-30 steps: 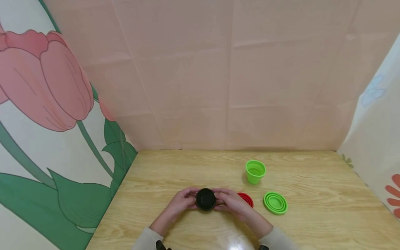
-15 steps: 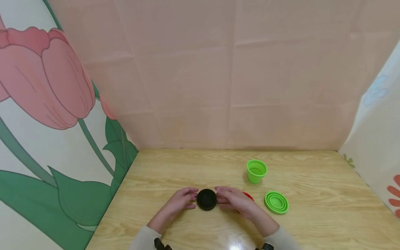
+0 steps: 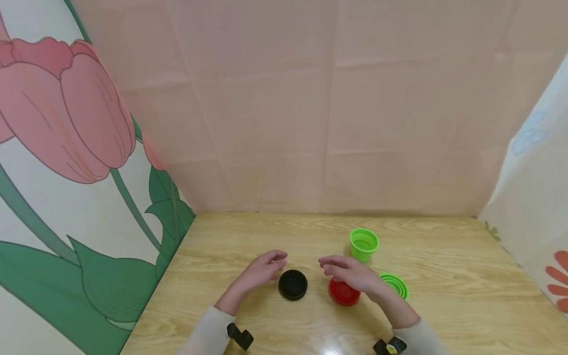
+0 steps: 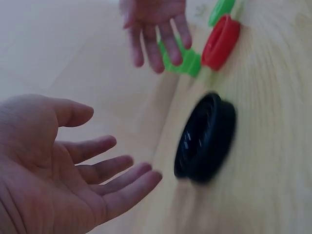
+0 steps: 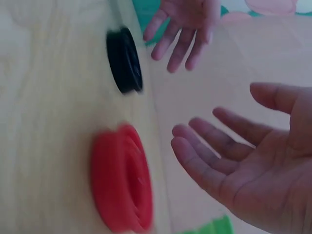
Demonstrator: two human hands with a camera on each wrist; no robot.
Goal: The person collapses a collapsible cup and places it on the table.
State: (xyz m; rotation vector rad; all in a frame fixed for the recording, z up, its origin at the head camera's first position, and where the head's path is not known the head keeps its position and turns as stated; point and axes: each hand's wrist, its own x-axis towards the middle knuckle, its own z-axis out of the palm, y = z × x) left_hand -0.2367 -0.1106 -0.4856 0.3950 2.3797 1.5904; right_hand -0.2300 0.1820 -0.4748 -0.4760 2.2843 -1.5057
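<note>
A black collapsible cup (image 3: 293, 285), folded flat into a disc, lies on the wooden table. To its left my left hand (image 3: 262, 269) hovers with relaxed fingers, holding nothing; the left wrist view shows a gap between its fingertips and the black cup (image 4: 204, 139). My right hand (image 3: 352, 273) is up over a folded red collapsible cup (image 3: 344, 295), covering its far edge in the head view. In the right wrist view that hand (image 5: 243, 156) is spread and empty, apart from the red cup (image 5: 122, 178).
Behind the right hand stands a green collapsible cup (image 3: 364, 244), pulled up to full height. A second green cup (image 3: 397, 285) lies folded to the right, partly hidden by the right forearm. A pink-beige sheet (image 3: 328, 108) rises at the table's (image 3: 443, 256) back edge.
Both hands held the black cup's sides a second ago. They have let go, lifted and moved apart, the right one farther rightward. The black cup stays on the table, and more red cup shows.
</note>
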